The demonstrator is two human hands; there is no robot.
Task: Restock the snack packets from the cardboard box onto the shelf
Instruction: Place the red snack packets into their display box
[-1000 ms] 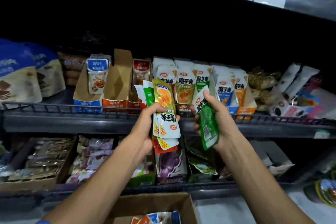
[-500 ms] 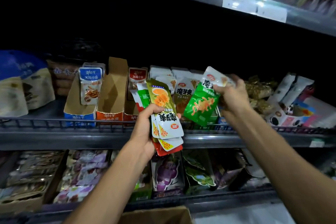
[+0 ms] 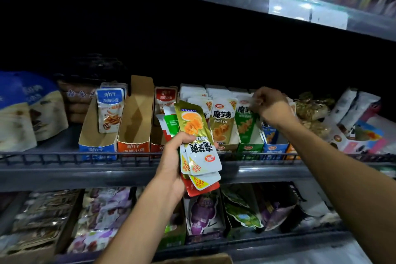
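Note:
My left hand [image 3: 172,162] grips a fanned stack of snack packets [image 3: 198,139] upside down in front of the middle shelf rail [image 3: 85,169]; a gold packet lies on top, with green and red ones behind it. My right hand [image 3: 271,106] reaches into the row of display cartons and pinches the white top of a green packet [image 3: 245,123]. That packet stands upright in the green carton [image 3: 249,148]. Only the top edge of the cardboard box [image 3: 199,260] shows at the bottom.
An orange carton [image 3: 135,126] stands open, and a blue carton [image 3: 97,146] beside it holds a single packet. Large blue bags [image 3: 27,109] fill the left, white packets [image 3: 353,109] the right. The lower shelf [image 3: 102,216] holds trays of packets. An upper shelf edge [image 3: 306,10] overhangs.
My right hand carried the green packet up from beside the stack and set it upright in the green carton. My left hand kept its stack. The view tilted upward.

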